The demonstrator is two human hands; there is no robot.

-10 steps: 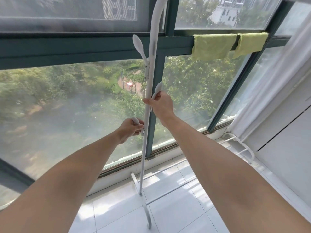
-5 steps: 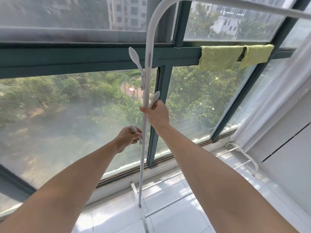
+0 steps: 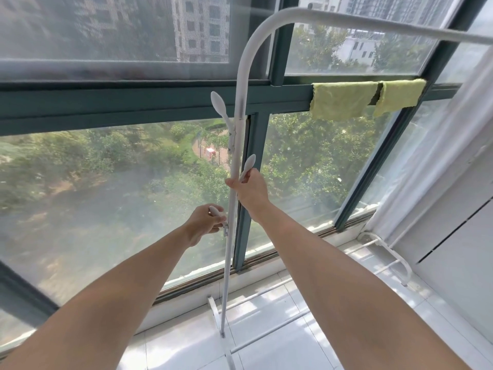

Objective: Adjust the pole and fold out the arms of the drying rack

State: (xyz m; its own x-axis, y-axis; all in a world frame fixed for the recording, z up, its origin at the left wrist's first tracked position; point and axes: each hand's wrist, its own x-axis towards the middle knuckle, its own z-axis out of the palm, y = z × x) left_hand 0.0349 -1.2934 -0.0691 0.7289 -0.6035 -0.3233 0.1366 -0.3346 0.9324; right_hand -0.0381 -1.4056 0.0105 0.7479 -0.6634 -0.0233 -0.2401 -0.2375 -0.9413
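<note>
A white drying rack stands against the window. Its upright pole [image 3: 231, 236] rises from the floor and curves at the top into a horizontal bar [image 3: 373, 26] running right. Three short paddle-tipped arms hang off the pole. The top arm [image 3: 220, 106] is folded out to the upper left. My right hand [image 3: 249, 189] grips the pole together with the base of the middle arm [image 3: 249, 164], which angles up to the right. Lower down, my left hand [image 3: 205, 222] is closed around the lowest arm [image 3: 216, 211], left of the pole.
The rack's base rails [image 3: 266, 292] lie on the white tiled floor, with a second foot [image 3: 392, 255] at the right. Two yellow-green cloths [image 3: 338, 101] hang over the window frame. A white curtain [image 3: 440, 145] and a white wall panel [image 3: 466, 249] close off the right side.
The view has tilted upward, so the curved top and the horizontal bar now show. Both hands keep their grips; the lowest arm looks slightly more folded out in my left hand.
</note>
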